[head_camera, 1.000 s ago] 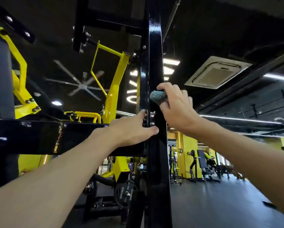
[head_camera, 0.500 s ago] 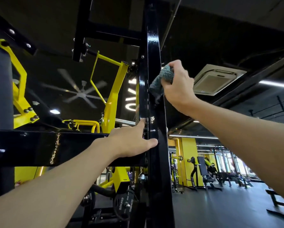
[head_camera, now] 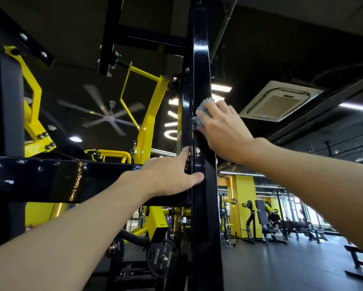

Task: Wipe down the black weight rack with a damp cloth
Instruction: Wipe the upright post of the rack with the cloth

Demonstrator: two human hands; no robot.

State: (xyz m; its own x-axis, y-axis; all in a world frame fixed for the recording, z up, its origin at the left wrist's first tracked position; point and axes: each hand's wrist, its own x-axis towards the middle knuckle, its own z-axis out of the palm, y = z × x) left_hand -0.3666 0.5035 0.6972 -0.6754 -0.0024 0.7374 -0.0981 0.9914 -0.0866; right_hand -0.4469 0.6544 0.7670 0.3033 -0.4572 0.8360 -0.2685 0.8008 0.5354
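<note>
Flat-fingered, L hand [head_camera: 168,175] rests on crossbar [head_camera: 61,179] where it joins rack's black upright [head_camera: 200,59], thumb on upright's front. Weight plate [head_camera: 161,261] sits low, left of upright. Cloth [head_camera: 201,111], blue-grey, bunched against upright's R edge above L hand; R hand [head_camera: 224,127] presses it, fingers spread, fairly straight, blurred.

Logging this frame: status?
Right hand presses blue-grey fuzzy cloth on glossy black metal upright. Left hand braces black crossbar joint. Nothing blocks the upright.
</note>
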